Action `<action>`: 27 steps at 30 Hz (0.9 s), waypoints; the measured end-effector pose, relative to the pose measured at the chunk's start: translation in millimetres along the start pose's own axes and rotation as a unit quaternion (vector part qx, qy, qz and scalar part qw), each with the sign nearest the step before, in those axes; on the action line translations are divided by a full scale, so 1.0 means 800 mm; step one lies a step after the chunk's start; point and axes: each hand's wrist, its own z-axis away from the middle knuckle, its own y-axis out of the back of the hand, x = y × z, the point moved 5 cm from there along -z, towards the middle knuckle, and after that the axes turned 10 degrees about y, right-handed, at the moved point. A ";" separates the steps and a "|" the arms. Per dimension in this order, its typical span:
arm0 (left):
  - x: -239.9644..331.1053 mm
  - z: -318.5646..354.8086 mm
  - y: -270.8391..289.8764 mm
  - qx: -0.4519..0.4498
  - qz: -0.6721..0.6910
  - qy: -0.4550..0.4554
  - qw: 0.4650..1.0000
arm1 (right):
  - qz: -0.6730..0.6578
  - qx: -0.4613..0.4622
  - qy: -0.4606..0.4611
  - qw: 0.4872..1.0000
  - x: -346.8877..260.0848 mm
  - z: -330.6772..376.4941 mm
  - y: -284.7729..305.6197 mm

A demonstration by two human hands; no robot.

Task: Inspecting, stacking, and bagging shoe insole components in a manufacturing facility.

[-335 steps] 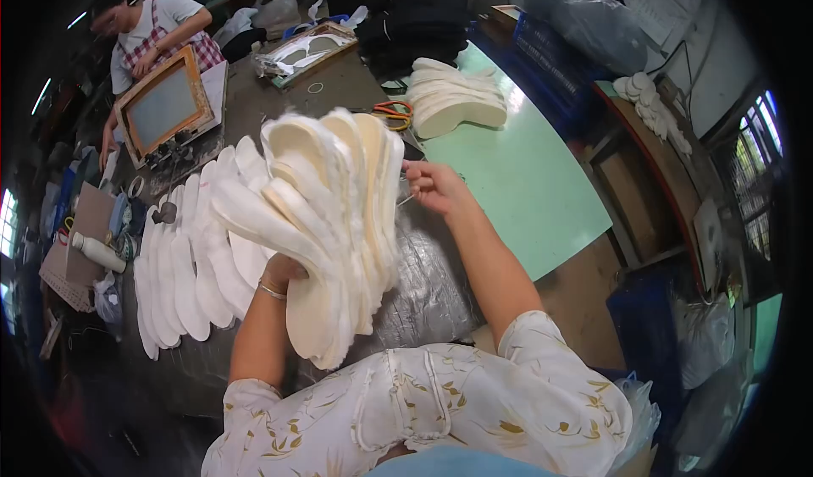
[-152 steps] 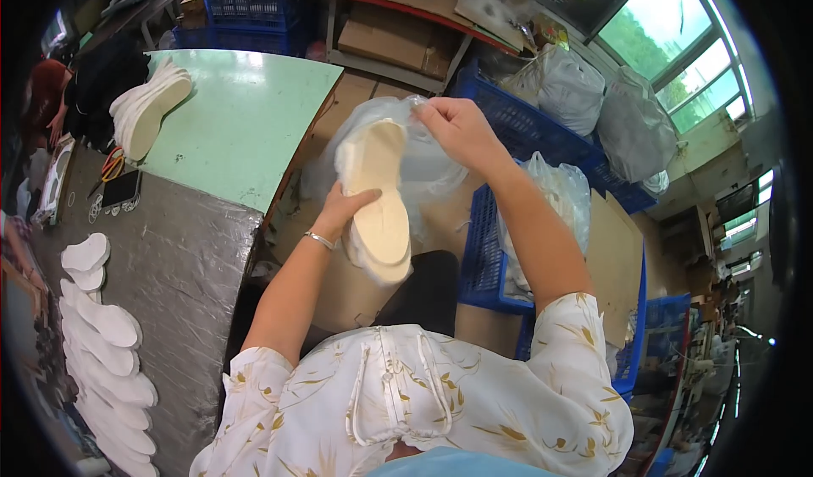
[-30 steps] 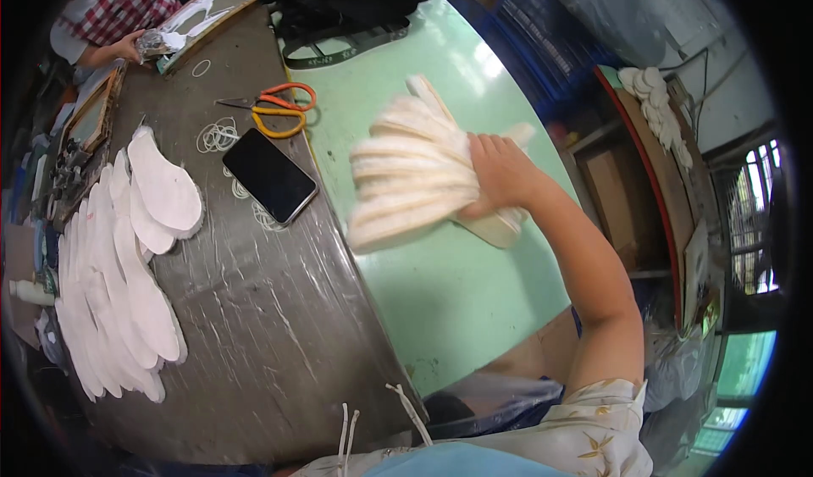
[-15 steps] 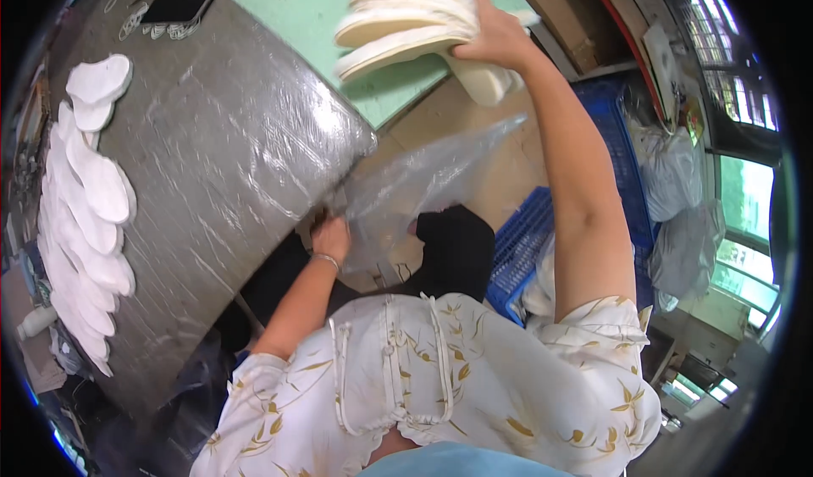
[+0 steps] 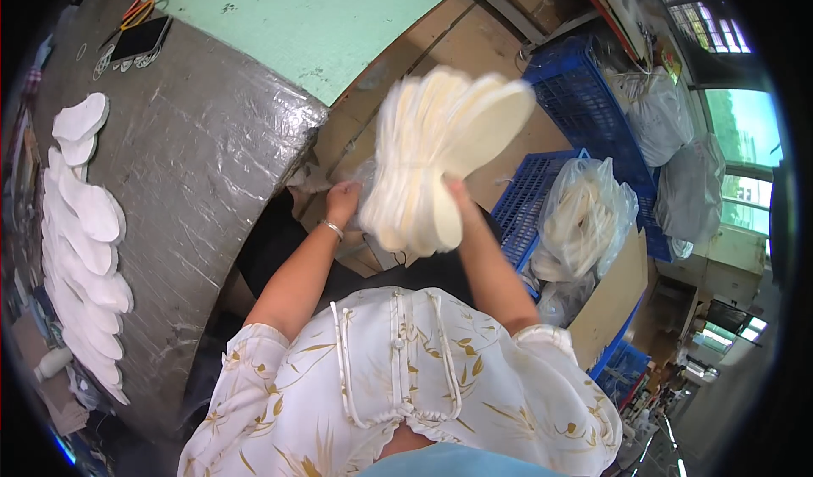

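Note:
My right hand (image 5: 462,199) is closed on a thick bundle of cream-white insoles (image 5: 419,159), fanned out at the top and narrow at the middle; it is slightly blurred. The bundle hangs in front of my lap, just right of my left hand (image 5: 342,201). My left hand is closed on a clear plastic bag (image 5: 365,174), most of which is hidden behind the bundle. Whether the insoles are inside the bag or only in front of it I cannot tell. On the grey table's left side lies an overlapping row of white insoles (image 5: 89,240).
The plastic-covered grey table (image 5: 212,138) adjoins a pale green tabletop (image 5: 313,28). A phone (image 5: 141,39) and orange-handled scissors (image 5: 139,8) lie at its far left. Blue crates (image 5: 535,193) stand on my right, with a bag of insoles (image 5: 584,214) and a cardboard flap (image 5: 611,295).
My right hand has brought the insole bundle from over the green tabletop down toward my lap, beside my left hand. The plastic bag, spread out before, is now mostly behind the bundle.

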 end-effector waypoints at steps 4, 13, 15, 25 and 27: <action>0.041 -0.001 -0.019 -0.034 0.239 0.123 0.963 | -0.065 0.060 -0.044 0.995 0.114 0.031 0.080; 0.135 0.024 -0.060 -0.131 0.075 0.093 0.984 | -0.255 0.102 -0.136 0.952 0.104 -0.003 0.110; 0.155 0.079 -0.077 -0.180 -0.023 0.080 0.980 | -0.281 0.116 -0.114 0.946 0.102 -0.036 0.128; 0.242 0.113 -0.063 -0.258 0.146 0.043 0.954 | -0.224 0.257 -0.048 0.939 0.110 -0.103 0.232; 0.258 0.102 -0.100 -0.288 0.123 0.048 0.948 | -0.216 0.201 -0.064 0.954 0.142 -0.094 0.282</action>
